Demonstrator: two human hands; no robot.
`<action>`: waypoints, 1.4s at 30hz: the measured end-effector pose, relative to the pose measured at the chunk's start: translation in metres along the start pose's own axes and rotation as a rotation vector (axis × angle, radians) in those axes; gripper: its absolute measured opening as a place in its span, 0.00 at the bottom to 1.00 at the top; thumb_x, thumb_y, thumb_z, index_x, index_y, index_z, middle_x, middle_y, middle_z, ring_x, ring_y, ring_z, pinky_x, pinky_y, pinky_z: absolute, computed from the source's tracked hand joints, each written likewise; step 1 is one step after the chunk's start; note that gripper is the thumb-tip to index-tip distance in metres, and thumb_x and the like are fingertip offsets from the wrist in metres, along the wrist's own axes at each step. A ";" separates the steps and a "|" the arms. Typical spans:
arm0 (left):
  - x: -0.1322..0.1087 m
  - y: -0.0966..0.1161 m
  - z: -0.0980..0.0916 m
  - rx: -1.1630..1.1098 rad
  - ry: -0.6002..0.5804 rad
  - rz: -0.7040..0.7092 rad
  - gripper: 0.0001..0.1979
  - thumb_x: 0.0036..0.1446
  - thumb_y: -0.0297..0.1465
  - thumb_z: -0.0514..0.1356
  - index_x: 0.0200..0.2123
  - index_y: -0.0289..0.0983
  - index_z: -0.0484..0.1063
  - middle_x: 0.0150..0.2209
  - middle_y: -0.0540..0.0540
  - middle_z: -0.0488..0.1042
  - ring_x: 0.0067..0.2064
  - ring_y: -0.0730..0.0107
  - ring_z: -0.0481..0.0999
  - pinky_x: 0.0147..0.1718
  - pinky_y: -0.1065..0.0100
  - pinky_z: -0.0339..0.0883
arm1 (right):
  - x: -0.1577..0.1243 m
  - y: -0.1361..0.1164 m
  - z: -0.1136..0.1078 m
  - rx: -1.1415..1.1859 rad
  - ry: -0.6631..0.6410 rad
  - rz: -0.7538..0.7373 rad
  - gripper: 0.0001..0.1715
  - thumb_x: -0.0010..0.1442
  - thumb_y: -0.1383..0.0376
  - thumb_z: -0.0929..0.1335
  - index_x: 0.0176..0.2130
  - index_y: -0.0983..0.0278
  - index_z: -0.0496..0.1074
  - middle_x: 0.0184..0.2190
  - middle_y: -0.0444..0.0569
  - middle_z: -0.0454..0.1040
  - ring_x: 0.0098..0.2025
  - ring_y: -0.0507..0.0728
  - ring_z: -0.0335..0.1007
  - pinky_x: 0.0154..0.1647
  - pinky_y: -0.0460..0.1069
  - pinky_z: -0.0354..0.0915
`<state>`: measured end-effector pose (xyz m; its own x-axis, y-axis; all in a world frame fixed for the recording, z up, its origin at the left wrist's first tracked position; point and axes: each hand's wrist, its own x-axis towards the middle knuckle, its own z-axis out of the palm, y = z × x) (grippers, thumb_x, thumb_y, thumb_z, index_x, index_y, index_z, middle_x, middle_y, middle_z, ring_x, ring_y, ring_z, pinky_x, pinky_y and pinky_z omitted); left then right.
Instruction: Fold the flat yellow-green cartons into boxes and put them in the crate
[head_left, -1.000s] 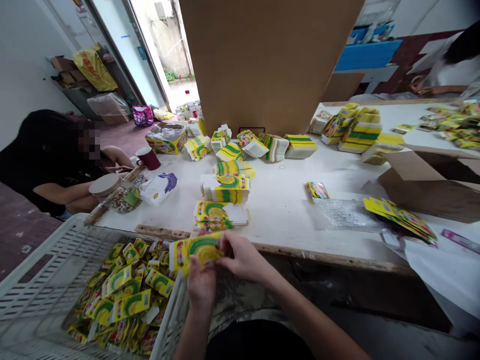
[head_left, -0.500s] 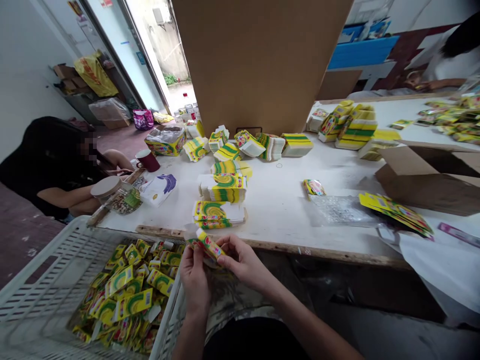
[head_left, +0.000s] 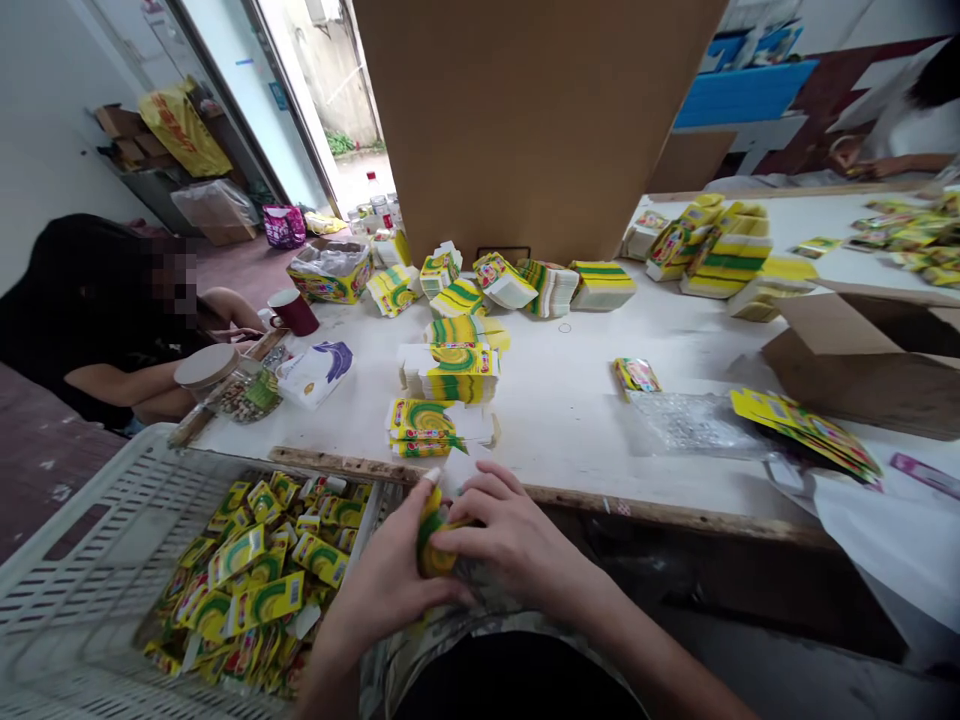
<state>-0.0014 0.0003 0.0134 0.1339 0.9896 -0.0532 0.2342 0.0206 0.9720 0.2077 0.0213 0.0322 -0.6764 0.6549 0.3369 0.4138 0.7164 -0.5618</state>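
In front of the table edge, a small yellow-and-green carton (head_left: pixel 433 535) with white flaps is between my two hands. My left hand (head_left: pixel 379 580) is wrapped round its left side, thumb low and fingers behind. From the right, my right hand (head_left: pixel 514 545) closes its fingers on the carton; part of it is blurred and hidden behind them. Just beyond lies a stack of flat yellow cartons (head_left: pixel 424 425) on the table, with another carton stack (head_left: pixel 450 370) behind it. To the left, a white plastic crate (head_left: pixel 71 575) holds many small yellow cartons (head_left: pixel 255 580).
A large brown cardboard panel (head_left: pixel 517 130) stands behind the rows of cartons. On the right are an open cardboard box (head_left: pixel 847 360) and a clear plastic bag (head_left: pixel 694 422). A jar (head_left: pixel 247 392) and a mug (head_left: pixel 296 315) stand near a seated person (head_left: pixel 90 330) at left.
My hands have come nearer to me and changed hold on the carton, turning it more upright, with a white flap now showing on top. The view has shifted slightly.
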 end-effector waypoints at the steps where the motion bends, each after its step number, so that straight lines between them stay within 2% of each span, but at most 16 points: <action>1: 0.001 -0.001 0.006 0.065 0.016 -0.002 0.44 0.29 0.30 0.75 0.55 0.40 0.67 0.52 0.38 0.71 0.55 0.44 0.69 0.52 0.52 0.64 | 0.000 -0.001 0.003 0.041 0.057 0.018 0.22 0.59 0.67 0.68 0.53 0.52 0.70 0.47 0.49 0.72 0.54 0.61 0.61 0.65 0.62 0.44; 3: 0.003 -0.004 0.019 0.145 0.118 0.010 0.41 0.36 0.30 0.72 0.56 0.40 0.64 0.50 0.39 0.72 0.52 0.47 0.72 0.48 0.55 0.67 | 0.001 0.002 0.009 0.178 0.254 0.149 0.35 0.58 0.64 0.69 0.62 0.54 0.58 0.60 0.53 0.61 0.63 0.63 0.50 0.66 0.63 0.40; 5: 0.002 -0.006 0.030 0.166 0.217 0.038 0.41 0.39 0.30 0.71 0.57 0.39 0.59 0.49 0.39 0.73 0.49 0.50 0.74 0.45 0.58 0.68 | 0.001 0.007 0.018 0.430 0.389 0.321 0.42 0.58 0.59 0.69 0.66 0.59 0.50 0.65 0.55 0.53 0.66 0.64 0.46 0.65 0.62 0.45; 6: 0.001 -0.007 0.034 0.162 0.235 0.058 0.41 0.39 0.30 0.70 0.57 0.38 0.58 0.48 0.38 0.73 0.47 0.51 0.74 0.44 0.59 0.69 | 0.002 0.010 0.022 0.614 0.386 0.396 0.40 0.59 0.56 0.67 0.65 0.60 0.51 0.64 0.56 0.55 0.64 0.64 0.50 0.64 0.61 0.49; 9: -0.002 -0.008 0.044 0.159 0.201 0.151 0.38 0.41 0.27 0.68 0.55 0.38 0.57 0.46 0.39 0.73 0.44 0.54 0.76 0.40 0.62 0.69 | 0.004 0.013 0.035 1.248 0.200 0.562 0.31 0.62 0.53 0.63 0.60 0.64 0.61 0.54 0.56 0.69 0.54 0.62 0.66 0.58 0.59 0.59; 11: -0.005 -0.008 0.047 0.213 0.170 0.214 0.34 0.42 0.26 0.66 0.53 0.38 0.57 0.44 0.41 0.74 0.41 0.56 0.76 0.38 0.63 0.69 | 0.004 0.012 0.039 1.507 0.115 0.613 0.28 0.61 0.54 0.65 0.56 0.65 0.66 0.49 0.55 0.73 0.52 0.60 0.69 0.58 0.57 0.59; 14: -0.006 -0.007 0.046 0.293 0.155 0.270 0.31 0.42 0.24 0.64 0.50 0.40 0.58 0.41 0.45 0.73 0.38 0.59 0.76 0.36 0.65 0.68 | 0.002 0.010 0.039 1.623 0.040 0.585 0.30 0.56 0.54 0.70 0.55 0.63 0.68 0.49 0.53 0.74 0.54 0.59 0.66 0.58 0.54 0.58; 19: -0.008 -0.006 0.048 0.321 0.167 0.264 0.33 0.42 0.25 0.64 0.52 0.39 0.57 0.39 0.45 0.73 0.36 0.60 0.75 0.34 0.65 0.67 | 0.000 0.011 0.034 1.772 0.014 0.517 0.33 0.57 0.44 0.65 0.54 0.62 0.69 0.50 0.55 0.73 0.53 0.61 0.69 0.56 0.57 0.60; 21: -0.008 -0.007 0.051 0.331 0.150 0.280 0.34 0.40 0.24 0.64 0.52 0.39 0.57 0.42 0.43 0.73 0.39 0.57 0.75 0.37 0.63 0.67 | 0.000 0.012 0.035 1.720 0.052 0.523 0.30 0.56 0.50 0.69 0.54 0.61 0.69 0.52 0.54 0.72 0.54 0.60 0.68 0.59 0.57 0.58; 24: -0.008 -0.006 0.053 0.317 0.102 0.261 0.32 0.38 0.22 0.62 0.49 0.39 0.59 0.41 0.44 0.73 0.40 0.56 0.74 0.38 0.62 0.66 | -0.002 0.011 0.034 1.524 0.044 0.547 0.35 0.53 0.57 0.73 0.57 0.59 0.65 0.54 0.50 0.70 0.57 0.59 0.64 0.62 0.56 0.54; 27: -0.006 -0.005 0.053 0.295 0.051 0.172 0.28 0.40 0.22 0.61 0.46 0.40 0.58 0.34 0.49 0.72 0.33 0.61 0.74 0.31 0.65 0.65 | -0.006 0.007 0.032 1.303 0.051 0.516 0.35 0.59 0.53 0.68 0.61 0.61 0.60 0.57 0.51 0.67 0.60 0.59 0.61 0.62 0.56 0.55; 30: -0.003 -0.009 0.055 0.271 0.013 0.163 0.23 0.42 0.23 0.61 0.44 0.40 0.61 0.35 0.47 0.71 0.34 0.61 0.74 0.32 0.64 0.66 | -0.009 0.002 0.031 0.957 0.082 0.424 0.38 0.62 0.61 0.65 0.66 0.60 0.50 0.64 0.52 0.58 0.64 0.59 0.55 0.64 0.57 0.51; 34: 0.002 -0.020 0.060 0.238 0.210 0.209 0.27 0.40 0.25 0.65 0.48 0.37 0.66 0.50 0.37 0.67 0.50 0.51 0.70 0.50 0.54 0.62 | -0.009 0.006 0.037 0.598 0.188 0.345 0.34 0.60 0.74 0.60 0.64 0.61 0.55 0.64 0.52 0.57 0.66 0.58 0.51 0.66 0.56 0.48; 37: 0.003 -0.021 0.056 0.188 0.295 0.108 0.32 0.38 0.27 0.68 0.50 0.38 0.66 0.49 0.38 0.69 0.50 0.49 0.69 0.51 0.51 0.61 | -0.010 0.019 0.041 0.497 0.317 0.396 0.33 0.61 0.74 0.58 0.64 0.62 0.56 0.63 0.56 0.59 0.65 0.58 0.53 0.65 0.58 0.51; 40: 0.005 -0.017 0.044 0.180 0.243 0.032 0.29 0.37 0.29 0.69 0.46 0.39 0.70 0.43 0.41 0.74 0.46 0.51 0.71 0.47 0.54 0.63 | -0.013 0.030 0.040 0.405 0.203 0.316 0.35 0.62 0.68 0.63 0.66 0.62 0.52 0.67 0.58 0.48 0.67 0.62 0.46 0.64 0.59 0.52; 42: 0.006 -0.014 0.035 0.195 0.226 0.039 0.28 0.36 0.30 0.70 0.46 0.39 0.72 0.43 0.42 0.75 0.44 0.52 0.72 0.46 0.57 0.65 | -0.015 0.035 0.035 0.368 0.098 0.268 0.32 0.62 0.66 0.65 0.63 0.62 0.58 0.68 0.59 0.45 0.67 0.64 0.48 0.63 0.58 0.55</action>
<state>0.0296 0.0007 -0.0088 -0.0660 0.9962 0.0566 0.4161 -0.0241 0.9090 0.2113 0.0280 -0.0191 -0.5067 0.8378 0.2035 0.3107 0.3976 -0.8633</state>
